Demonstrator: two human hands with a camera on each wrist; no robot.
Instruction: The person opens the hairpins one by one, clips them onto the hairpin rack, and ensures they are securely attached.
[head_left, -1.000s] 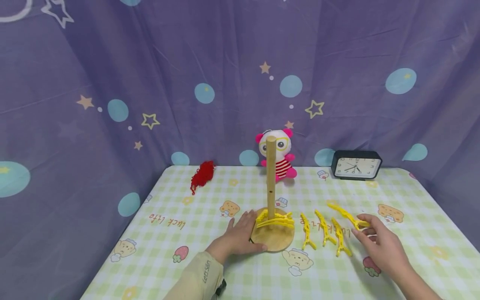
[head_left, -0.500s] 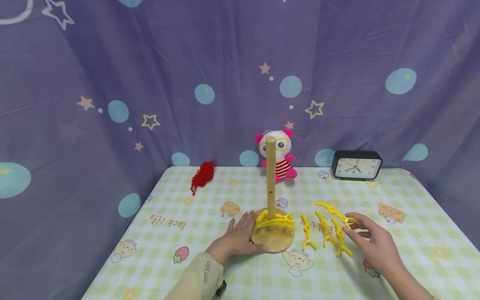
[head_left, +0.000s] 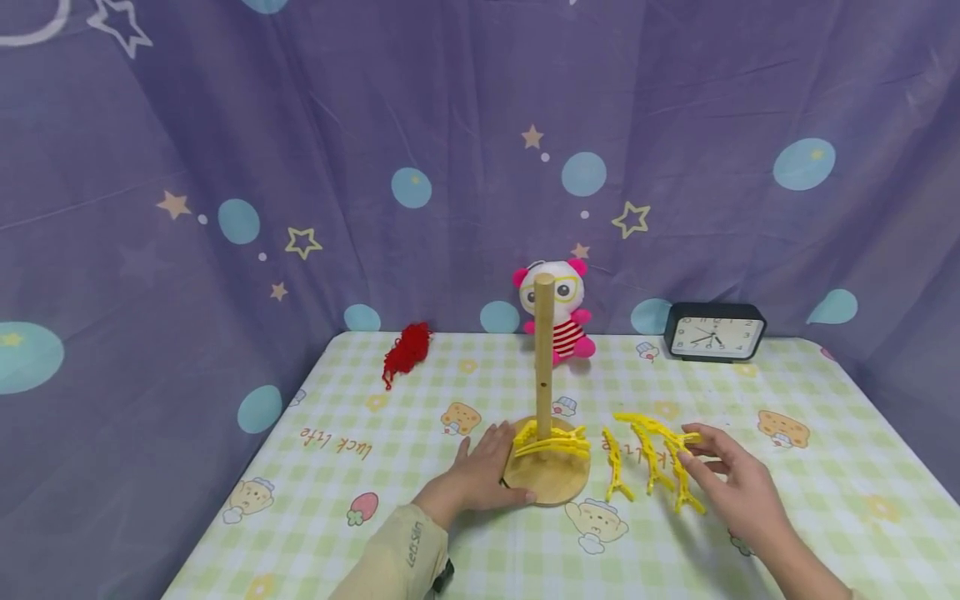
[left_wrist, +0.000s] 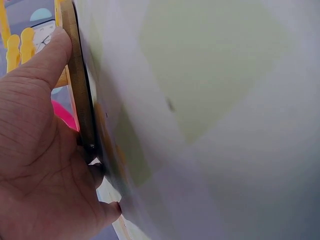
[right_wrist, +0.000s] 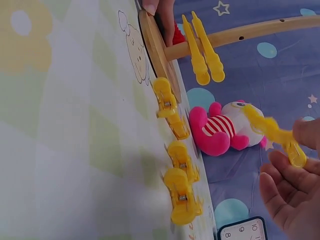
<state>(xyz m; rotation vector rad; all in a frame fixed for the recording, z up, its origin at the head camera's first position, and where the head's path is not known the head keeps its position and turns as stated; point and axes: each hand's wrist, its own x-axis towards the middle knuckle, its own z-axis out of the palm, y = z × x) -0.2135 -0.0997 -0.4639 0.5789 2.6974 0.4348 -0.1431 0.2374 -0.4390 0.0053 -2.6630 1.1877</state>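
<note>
My left hand (head_left: 478, 477) grips the left rim of a wooden stand's round base (head_left: 551, 483), with the thumb over the near edge. The upright wooden pole (head_left: 543, 358) rises from it. Yellow hair clips (head_left: 551, 447) lie across the pole's foot; two show in the right wrist view, and how they are fixed is unclear. My right hand (head_left: 738, 483) pinches the tail end of another yellow hair clip (right_wrist: 275, 132) between thumb and fingers, its long tip pointing left. Below it, three loose yellow clips (head_left: 617, 467) lie side by side on the table, partly overlapped by the held one.
A panda plush (head_left: 567, 333) sits behind the pole. Toward the back right stands a black clock (head_left: 715, 332), and a red yarn bundle (head_left: 408, 348) lies at the back left. A purple curtain (head_left: 450, 100) hangs behind the checked tablecloth (head_left: 337, 508).
My right hand has moved left with the held clip, from the right side to above the loose clips. My left hand and the stand have kept their place.
</note>
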